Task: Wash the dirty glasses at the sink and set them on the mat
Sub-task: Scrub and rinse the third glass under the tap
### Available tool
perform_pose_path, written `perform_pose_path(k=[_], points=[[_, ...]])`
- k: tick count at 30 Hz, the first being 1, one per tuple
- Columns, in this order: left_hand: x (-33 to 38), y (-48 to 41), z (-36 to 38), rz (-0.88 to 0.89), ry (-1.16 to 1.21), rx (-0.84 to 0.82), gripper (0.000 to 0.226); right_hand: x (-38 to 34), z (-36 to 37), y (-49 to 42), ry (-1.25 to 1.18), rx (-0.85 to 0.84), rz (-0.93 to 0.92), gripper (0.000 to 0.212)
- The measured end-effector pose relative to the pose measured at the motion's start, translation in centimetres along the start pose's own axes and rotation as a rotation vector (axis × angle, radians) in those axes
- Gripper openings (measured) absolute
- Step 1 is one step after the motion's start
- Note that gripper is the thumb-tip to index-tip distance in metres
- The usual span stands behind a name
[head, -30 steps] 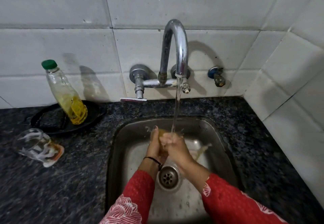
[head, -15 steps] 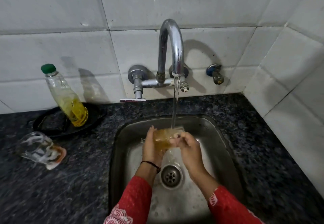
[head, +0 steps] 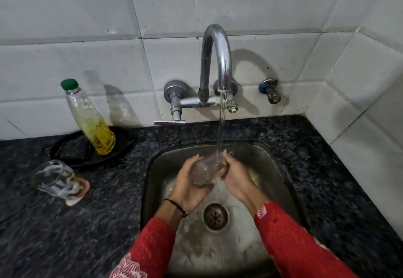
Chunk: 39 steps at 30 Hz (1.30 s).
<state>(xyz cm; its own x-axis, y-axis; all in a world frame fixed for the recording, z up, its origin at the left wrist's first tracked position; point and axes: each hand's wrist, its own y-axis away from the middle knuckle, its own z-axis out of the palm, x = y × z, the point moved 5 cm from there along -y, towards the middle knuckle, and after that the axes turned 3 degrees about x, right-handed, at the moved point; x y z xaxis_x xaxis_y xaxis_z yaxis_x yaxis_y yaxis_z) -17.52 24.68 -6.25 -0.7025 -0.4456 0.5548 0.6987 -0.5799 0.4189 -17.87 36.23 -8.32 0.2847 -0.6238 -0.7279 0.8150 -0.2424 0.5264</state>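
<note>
A clear drinking glass (head: 204, 172) lies tilted over the steel sink (head: 270, 164), its mouth up under the running water from the chrome tap (head: 218, 60). My left hand (head: 185, 186) cups the glass from below and the left, fingers curled round it. My right hand (head: 236, 176) grips its rim end from the right. A second glass (head: 57, 180), streaked with white and orange residue, lies on its side on the dark granite counter at the left. No mat is in view.
A bottle (head: 91, 121) of yellow liquid with a green cap stands in a black dish (head: 72, 153) at the back left. A small valve (head: 270, 91) juts from the tiled wall right of the tap. The drain (head: 215, 216) sits below my hands.
The amber liquid seen in the glass half a second ago is gone; the glass now looks clear. My hands have turned it and hold it a little wider apart under the stream.
</note>
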Motion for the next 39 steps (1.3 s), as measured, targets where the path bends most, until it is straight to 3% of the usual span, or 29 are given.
perform_pose_path(k=[5, 7, 9, 11, 13, 16, 18, 19, 21, 23, 25, 28, 31, 33, 35, 37, 39], points=[[-1.0, 2.0, -0.8, -0.189, 0.141, -0.221, 0.067, -3.6, 3.3, 0.6, 0.524, -0.1, -0.213, 0.034], [-1.1, 1.7, -1.1, -0.159, -0.113, -0.143, 0.067, -4.9, 4.2, 1.2, 0.791, -0.144, -0.293, 0.037], [-0.6, 0.9, -1.7, 0.009, -0.609, 0.042, 0.079, -5.4, 4.9, 1.5, 1.054, -0.172, -0.334, 0.037], [-0.1, 0.6, -1.4, 0.172, -0.829, 0.131, 0.083, -5.7, 5.2, 1.8, 1.171, -0.161, -0.344, 0.035], [-0.1, 0.8, -0.6, 0.203, -0.685, 0.076, 0.058, -6.2, 5.0, 2.2, 1.055, -0.133, -0.367, 0.037], [-0.6, 1.8, 1.1, -0.017, -0.304, -0.103, 0.044, -7.1, 4.6, 3.2, 0.794, -0.176, -0.365, 0.037], [-0.6, 1.8, 1.5, -0.069, -0.337, -0.106, 0.039, -7.2, 4.5, 3.3, 0.816, -0.192, -0.371, 0.035], [-0.5, 1.5, 1.5, -0.021, -0.477, -0.05, 0.038, -7.3, 4.4, 3.3, 0.904, -0.18, -0.379, 0.034], [-0.1, 0.7, 1.7, 0.128, -0.832, 0.089, 0.055, -7.1, 4.4, 2.9, 1.119, -0.148, -0.359, 0.032], [0.0, 0.3, 1.7, 0.207, -0.95, 0.167, 0.073, -7.1, 4.5, 2.9, 1.189, -0.138, -0.356, 0.031], [0.0, 0.3, 1.5, 0.198, -0.775, 0.102, 0.061, -7.5, 4.4, 3.0, 1.075, -0.176, -0.41, 0.03], [0.2, 1.5, 2.1, -0.06, -0.389, -0.088, 0.04, -8.1, 4.0, 3.5, 0.817, -0.242, -0.423, 0.03], [0.2, 1.5, 2.1, -0.135, -0.523, -0.074, 0.039, -7.7, 4.0, 3.4, 0.854, -0.202, -0.413, 0.033], [0.4, 1.0, 2.0, 0.019, -0.76, 0.084, 0.045, -7.4, 4.3, 3.3, 0.972, -0.178, -0.409, 0.037], [0.6, 0.7, 1.9, 0.168, -0.827, 0.159, 0.054, -7.2, 4.5, 3.4, 0.969, -0.177, -0.421, 0.037], [0.4, 0.9, 2.0, 0.175, -0.678, 0.078, 0.044, -7.4, 4.3, 3.7, 0.829, -0.178, -0.433, 0.035], [0.2, 1.5, 2.4, 0.01, -0.342, -0.069, 0.048, -7.6, 4.0, 4.0, 0.631, -0.199, -0.404, 0.029]])
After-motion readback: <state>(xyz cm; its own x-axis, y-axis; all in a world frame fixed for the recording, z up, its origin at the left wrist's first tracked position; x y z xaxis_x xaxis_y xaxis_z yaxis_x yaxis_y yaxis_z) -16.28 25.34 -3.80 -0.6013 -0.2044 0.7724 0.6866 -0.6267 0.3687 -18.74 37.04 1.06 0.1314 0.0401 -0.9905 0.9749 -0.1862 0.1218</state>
